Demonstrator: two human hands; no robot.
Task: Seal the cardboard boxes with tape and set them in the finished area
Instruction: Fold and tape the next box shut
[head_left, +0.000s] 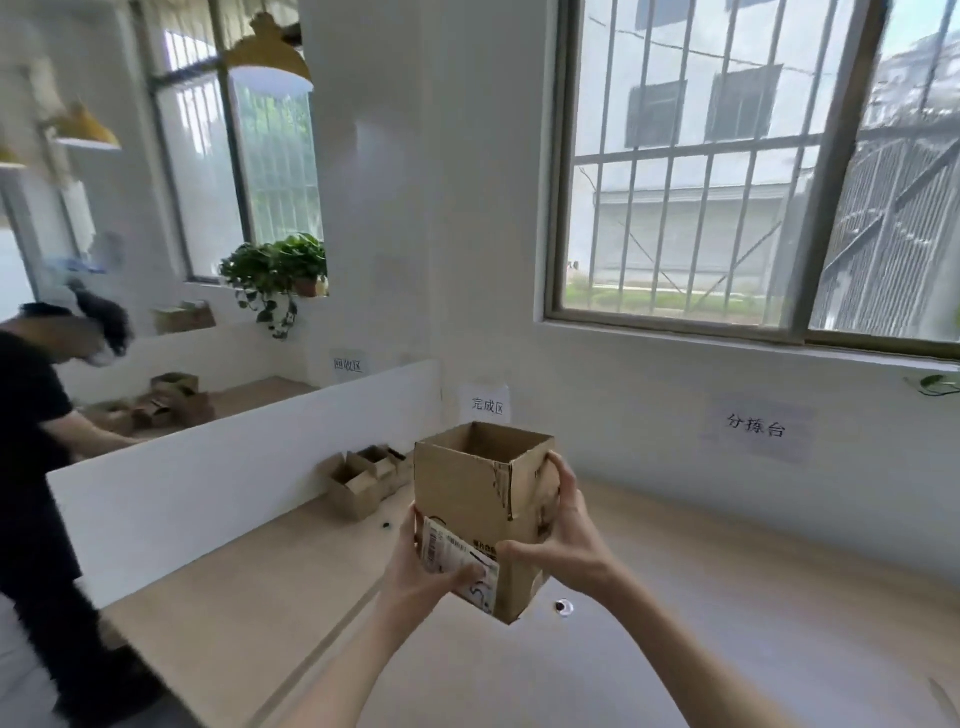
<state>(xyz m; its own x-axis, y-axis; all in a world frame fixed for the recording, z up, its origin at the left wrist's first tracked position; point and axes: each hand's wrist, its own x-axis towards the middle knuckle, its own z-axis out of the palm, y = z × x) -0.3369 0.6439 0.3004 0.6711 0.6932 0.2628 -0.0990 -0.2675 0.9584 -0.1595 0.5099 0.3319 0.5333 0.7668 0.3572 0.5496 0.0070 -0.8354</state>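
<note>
Both hands hold one cardboard box (470, 499) in the air above the wooden surface (249, 613), and its top is open. The left hand (423, 566) grips the lower left corner: the thumb presses on the white shipping label (457, 564) on the front face, and the other fingers go behind the box, where I cannot see them. The right hand (563, 540) is curled around the right side, its thumb on the front near the label and its fingers (558, 467) reaching up to the side wall near the rim. Further back, small boxes (363, 480) stand, it seems, under a paper sign (487, 404) on the wall. At the left stands a person in black (31, 426).
</note>
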